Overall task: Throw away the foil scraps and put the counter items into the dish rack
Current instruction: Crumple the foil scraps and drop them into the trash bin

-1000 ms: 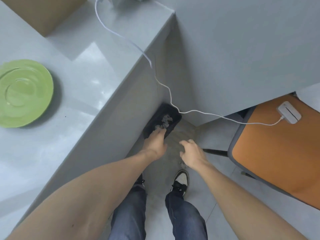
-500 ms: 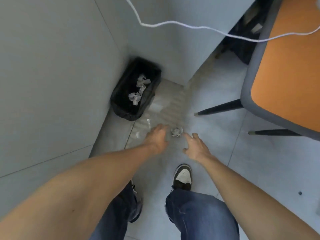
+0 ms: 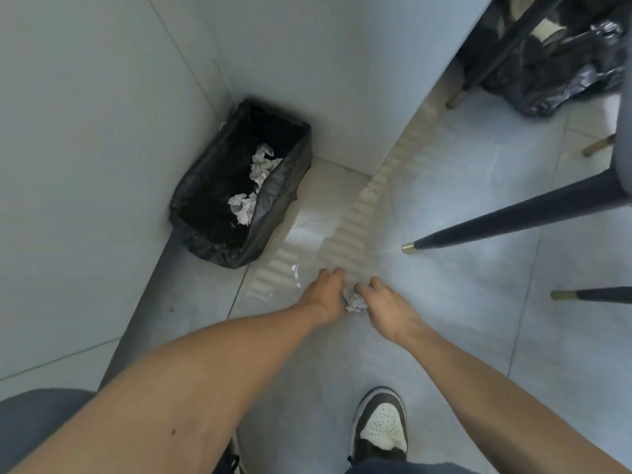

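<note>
A crumpled foil scrap [image 3: 355,301] lies low over the grey floor tiles, squeezed between my two hands. My left hand [image 3: 325,293] rests against its left side with the fingers stretched forward and apart. My right hand [image 3: 388,307] curls around its right side, thumb and fingertip pinching the top of the scrap. A bin lined with a black bag [image 3: 273,203] stands in the corner to the upper left, apart from my hands, with several crumpled scraps [image 3: 254,181] inside it.
Grey cabinet walls [image 3: 102,131] rise on the left and behind the bin. Dark chair legs with brass tips [image 3: 496,227] reach in from the right. A black bag [image 3: 564,73] sits under the furniture at top right. My shoe [image 3: 381,425] is below my hands.
I have bent down from the counter toward the floor. Both hands dropped away from the bin and closed in on the foil scrap, which lay apart between them half a second ago.
</note>
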